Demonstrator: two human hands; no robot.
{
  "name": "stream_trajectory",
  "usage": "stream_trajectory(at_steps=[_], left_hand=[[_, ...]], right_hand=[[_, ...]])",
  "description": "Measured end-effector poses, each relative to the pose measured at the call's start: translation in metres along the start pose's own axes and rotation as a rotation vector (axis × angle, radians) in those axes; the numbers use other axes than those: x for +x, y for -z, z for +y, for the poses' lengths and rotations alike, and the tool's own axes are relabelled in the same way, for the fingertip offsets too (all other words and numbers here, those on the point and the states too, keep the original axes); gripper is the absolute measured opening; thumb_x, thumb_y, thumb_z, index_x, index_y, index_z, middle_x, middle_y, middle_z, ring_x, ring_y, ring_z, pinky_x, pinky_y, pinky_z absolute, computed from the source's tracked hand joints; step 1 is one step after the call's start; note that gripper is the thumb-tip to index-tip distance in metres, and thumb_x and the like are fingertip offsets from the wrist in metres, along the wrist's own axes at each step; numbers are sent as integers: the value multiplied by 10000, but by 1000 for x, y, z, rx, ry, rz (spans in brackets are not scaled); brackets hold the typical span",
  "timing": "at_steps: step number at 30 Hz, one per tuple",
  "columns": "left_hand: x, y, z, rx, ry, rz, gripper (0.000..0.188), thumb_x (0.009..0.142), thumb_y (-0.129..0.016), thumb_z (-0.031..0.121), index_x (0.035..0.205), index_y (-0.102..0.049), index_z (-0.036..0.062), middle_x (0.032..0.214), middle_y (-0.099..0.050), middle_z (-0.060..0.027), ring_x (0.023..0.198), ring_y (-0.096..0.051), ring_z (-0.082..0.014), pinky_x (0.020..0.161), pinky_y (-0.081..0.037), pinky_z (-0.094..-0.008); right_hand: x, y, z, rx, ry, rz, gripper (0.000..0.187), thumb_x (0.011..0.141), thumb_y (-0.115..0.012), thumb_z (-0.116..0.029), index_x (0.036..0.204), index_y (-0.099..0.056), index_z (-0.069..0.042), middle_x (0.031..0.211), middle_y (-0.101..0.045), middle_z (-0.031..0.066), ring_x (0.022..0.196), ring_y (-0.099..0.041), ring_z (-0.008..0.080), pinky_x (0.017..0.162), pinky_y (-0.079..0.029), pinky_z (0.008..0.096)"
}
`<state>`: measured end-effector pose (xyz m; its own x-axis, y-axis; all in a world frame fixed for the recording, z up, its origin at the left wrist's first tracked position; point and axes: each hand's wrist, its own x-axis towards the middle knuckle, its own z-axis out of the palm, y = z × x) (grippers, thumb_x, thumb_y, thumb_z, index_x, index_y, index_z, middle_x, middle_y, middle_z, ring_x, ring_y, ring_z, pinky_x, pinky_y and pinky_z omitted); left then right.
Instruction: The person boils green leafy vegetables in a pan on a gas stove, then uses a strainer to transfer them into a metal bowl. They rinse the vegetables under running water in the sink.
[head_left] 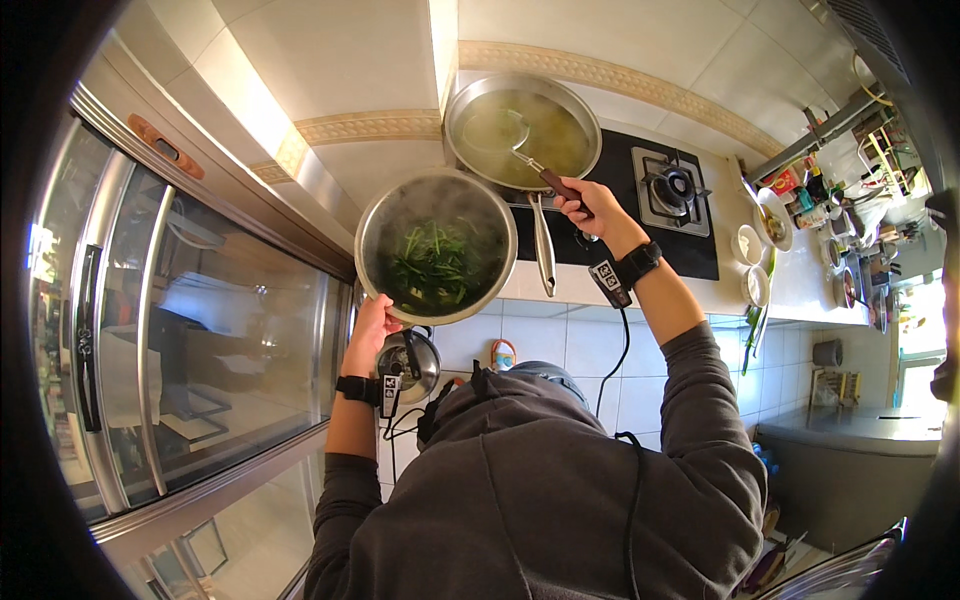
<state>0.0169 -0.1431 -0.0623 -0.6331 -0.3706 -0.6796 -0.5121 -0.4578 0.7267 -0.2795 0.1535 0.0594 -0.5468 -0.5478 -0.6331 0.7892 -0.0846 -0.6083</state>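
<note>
My left hand (376,322) grips the near rim of a round steel bowl (507,240), which hangs close to the pan's near left side. Wet, dark green leafy vegetables (436,262) lie inside it under a haze of steam. The brown handle of a skimmer (553,180) is wrapped in the fingers of my right hand (592,208). Its round head dips into the cloudy, yellow-green water of a wide steel pan (592,118) on the stove; the murk and steam partly hide it. The pan's long metal handle (543,245) points toward me, below my right hand.
To the right, a bare gas burner (673,190) is set in the black cooktop (700,255). Small white bowls (756,287), a plate (778,220) and bottles crowd the counter farther right. A metal pot (420,362) stands low beneath my left wrist. Glass-doored cabinets (210,310) flank my left.
</note>
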Motion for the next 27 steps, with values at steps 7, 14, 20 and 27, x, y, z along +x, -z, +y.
stream_trajectory(at_steps=[7,14,20,27], left_hand=[[0,0,-3,-25,-23,9,105,810,-522,219,847,-500,124,666,-536,-18,568,-527,-145,534,-459,-305],[6,2,-2,-21,9,20,122,789,-507,174,888,-480,108,691,-547,-38,558,-535,-158,508,-465,-321],[4,1,-3,-26,-36,11,94,815,-516,190,829,-478,105,662,-521,-25,558,-540,-164,509,-471,-308],[3,0,-1,-41,-20,10,86,815,-518,187,831,-485,109,634,-528,-31,544,-532,-159,497,-469,-304]], right_hand=[[-23,-7,-17,-30,237,-66,309,959,-433,-193,1223,-447,-33,739,-525,100,490,-396,53,368,-273,152],[-70,2,-49,-213,405,-2,372,961,-443,-183,1313,-443,-66,712,-533,85,488,-402,58,368,-281,158],[-61,25,-45,-619,512,399,348,937,-480,-178,1262,-522,-65,623,-547,47,449,-461,69,354,-317,197],[0,35,-25,-1057,635,664,213,837,-484,-155,869,-639,-12,589,-610,127,490,-620,227,515,-499,346]])
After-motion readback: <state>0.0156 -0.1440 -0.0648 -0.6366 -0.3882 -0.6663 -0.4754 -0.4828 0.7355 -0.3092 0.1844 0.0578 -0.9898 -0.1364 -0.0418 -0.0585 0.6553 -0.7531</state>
